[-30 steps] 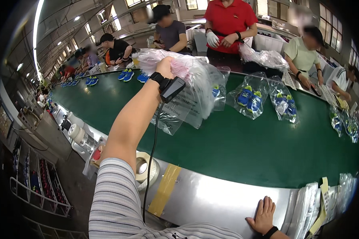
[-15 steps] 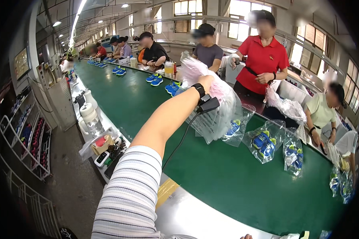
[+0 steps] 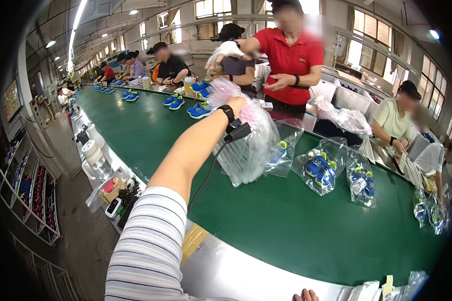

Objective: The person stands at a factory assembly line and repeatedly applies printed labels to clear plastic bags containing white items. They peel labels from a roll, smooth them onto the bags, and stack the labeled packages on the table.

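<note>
head view: left hand (image 3: 236,103) behind plastic bags (image 3: 246,145)

The belt (image 3: 150,135) is dark green, edged in grey metal; the sleeve (image 3: 150,251) is white with thin grey stripes; the wristband (image 3: 229,113) is black; the bags (image 3: 246,145) are clear; the shoes (image 3: 320,168) are blue with lime accents; the shirt (image 3: 294,60) opposite is red; the glove (image 3: 225,51) is white.
</note>
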Tool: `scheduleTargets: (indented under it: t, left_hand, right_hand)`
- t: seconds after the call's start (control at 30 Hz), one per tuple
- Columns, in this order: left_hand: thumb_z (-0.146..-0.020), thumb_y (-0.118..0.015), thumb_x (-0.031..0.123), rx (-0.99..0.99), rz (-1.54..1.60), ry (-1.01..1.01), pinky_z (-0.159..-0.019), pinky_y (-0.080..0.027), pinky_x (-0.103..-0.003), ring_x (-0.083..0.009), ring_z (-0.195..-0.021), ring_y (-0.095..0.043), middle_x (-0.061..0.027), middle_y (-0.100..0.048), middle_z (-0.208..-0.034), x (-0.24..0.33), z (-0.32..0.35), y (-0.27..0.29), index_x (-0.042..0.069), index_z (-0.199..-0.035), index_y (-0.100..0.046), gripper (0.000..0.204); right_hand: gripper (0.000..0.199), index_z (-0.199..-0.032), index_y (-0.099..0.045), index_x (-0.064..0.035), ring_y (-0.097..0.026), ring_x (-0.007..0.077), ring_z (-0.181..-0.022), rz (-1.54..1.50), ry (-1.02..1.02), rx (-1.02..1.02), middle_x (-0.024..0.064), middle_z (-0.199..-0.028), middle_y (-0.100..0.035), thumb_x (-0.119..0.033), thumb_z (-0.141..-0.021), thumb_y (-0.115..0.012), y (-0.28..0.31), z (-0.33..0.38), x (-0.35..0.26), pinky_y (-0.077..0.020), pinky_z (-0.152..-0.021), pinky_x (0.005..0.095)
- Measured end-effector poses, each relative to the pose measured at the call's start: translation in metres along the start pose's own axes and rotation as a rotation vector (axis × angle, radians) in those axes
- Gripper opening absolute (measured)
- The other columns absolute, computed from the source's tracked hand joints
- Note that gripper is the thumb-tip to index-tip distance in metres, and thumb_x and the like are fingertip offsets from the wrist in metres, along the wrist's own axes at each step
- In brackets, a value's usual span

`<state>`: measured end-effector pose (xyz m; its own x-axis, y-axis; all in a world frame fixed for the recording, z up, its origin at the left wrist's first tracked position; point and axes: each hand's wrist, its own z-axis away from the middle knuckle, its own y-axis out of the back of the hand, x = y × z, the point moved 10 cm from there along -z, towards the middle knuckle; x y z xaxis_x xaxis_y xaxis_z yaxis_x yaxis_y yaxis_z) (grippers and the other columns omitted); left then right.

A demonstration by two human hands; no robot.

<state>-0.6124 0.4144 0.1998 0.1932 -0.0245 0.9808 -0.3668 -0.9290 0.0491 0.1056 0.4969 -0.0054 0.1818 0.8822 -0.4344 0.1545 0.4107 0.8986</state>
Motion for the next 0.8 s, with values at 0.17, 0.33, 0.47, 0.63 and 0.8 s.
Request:
scheduleTargets:
  t: [0.17, 0.33, 0.47, 0.63, 0.8]
  left_hand:
    - [-0.076, -0.061, 0.011, 0.038, 0.083, 0.032, -0.054, -0.043, -0.04, -0.0216, -0.057, -0.051, -0.0074, -0.054, -0.068, -0.024, -0.013, 0.016, 0.001, -0.077, -0.061, 0.01]
    - [-0.077, -0.058, 0.007, 0.042, 0.141, 0.104, -0.059, -0.049, -0.039, -0.0242, -0.065, -0.062, -0.0102, -0.06, -0.074, -0.072, -0.033, 0.021, -0.002, -0.085, -0.064, 0.013]
    - [-0.073, -0.062, 0.002, 0.038, 0.097, 0.02, -0.059, -0.05, -0.039, -0.0254, -0.066, -0.064, -0.0114, -0.062, -0.074, -0.085, -0.038, 0.018, -0.006, -0.081, -0.063, 0.011]
    - [-0.075, -0.065, 0.01, 0.122, -0.324, -0.135, -0.055, -0.048, -0.037, -0.022, -0.065, -0.064, -0.0132, -0.063, -0.072, -0.029, -0.022, 0.013, -0.009, -0.083, -0.063, 0.021]
    - [-0.076, -0.061, 0.017, 0.016, -0.602, -0.414, -0.089, -0.048, -0.045, -0.0393, -0.105, -0.061, -0.0257, -0.064, -0.112, 0.033, 0.061, -0.048, 0.001, -0.121, -0.056, 0.049]
  right_hand:
    - [0.061, -0.132, -0.05, -0.0039, -0.029, 0.0447, -0.136, -0.026, -0.036, 0.044, 0.0236, -0.145, -0.037, -0.027, -0.077, -0.065, 0.002, -0.005, -0.002, -0.0193, -0.11, 0.0603]
    - [0.059, -0.13, -0.052, -0.0038, -0.031, 0.0441, -0.135, -0.019, -0.046, 0.064, 0.0236, -0.143, -0.04, -0.027, -0.077, -0.064, 0.004, -0.01, -0.006, -0.021, -0.11, 0.0587]
    - [0.058, -0.129, -0.052, -0.0036, -0.031, 0.0443, -0.135, -0.016, -0.042, 0.07, 0.0239, -0.143, -0.041, -0.027, -0.077, -0.064, 0.004, -0.013, -0.011, -0.0216, -0.11, 0.0585]
    - [0.058, -0.13, -0.051, -0.0039, -0.031, 0.0443, -0.135, 0.0, -0.038, 0.074, 0.024, -0.143, -0.041, -0.027, -0.078, -0.063, 0.0, -0.016, -0.016, -0.0217, -0.11, 0.0584]
    - [0.058, -0.13, -0.05, -0.0053, -0.031, 0.0425, -0.136, 0.022, -0.025, 0.071, 0.0224, -0.145, -0.039, -0.025, -0.078, -0.063, -0.005, -0.017, -0.02, -0.0208, -0.111, 0.0574]
